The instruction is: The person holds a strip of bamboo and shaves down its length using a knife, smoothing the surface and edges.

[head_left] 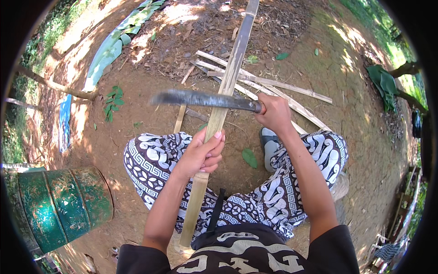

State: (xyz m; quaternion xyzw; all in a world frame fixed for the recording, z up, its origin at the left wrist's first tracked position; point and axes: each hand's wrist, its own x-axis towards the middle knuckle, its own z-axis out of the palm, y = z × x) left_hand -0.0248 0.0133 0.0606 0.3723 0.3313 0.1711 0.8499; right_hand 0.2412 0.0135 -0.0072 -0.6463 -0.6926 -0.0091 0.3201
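Observation:
A long split bamboo strip [233,64] slants from my lap up to the far edge of the view. My left hand [204,153] is closed around its lower middle, above a node. In my right hand [274,114] is the handle of a machete [205,98], gripped tightly. Its dark, curved blade points left and lies across the bamboo strip, a little beyond my left hand. The blade's tip is blurred. Whether its edge bites into the bamboo I cannot tell.
Several cut bamboo strips [292,84] lie crossed on the dirt ahead. A green, rust-flecked metal drum [66,205] is at the left. Large banana leaves [107,55] lie far left, near a blue sheet [65,123]. My patterned trouser legs [315,150] frame the work on both sides.

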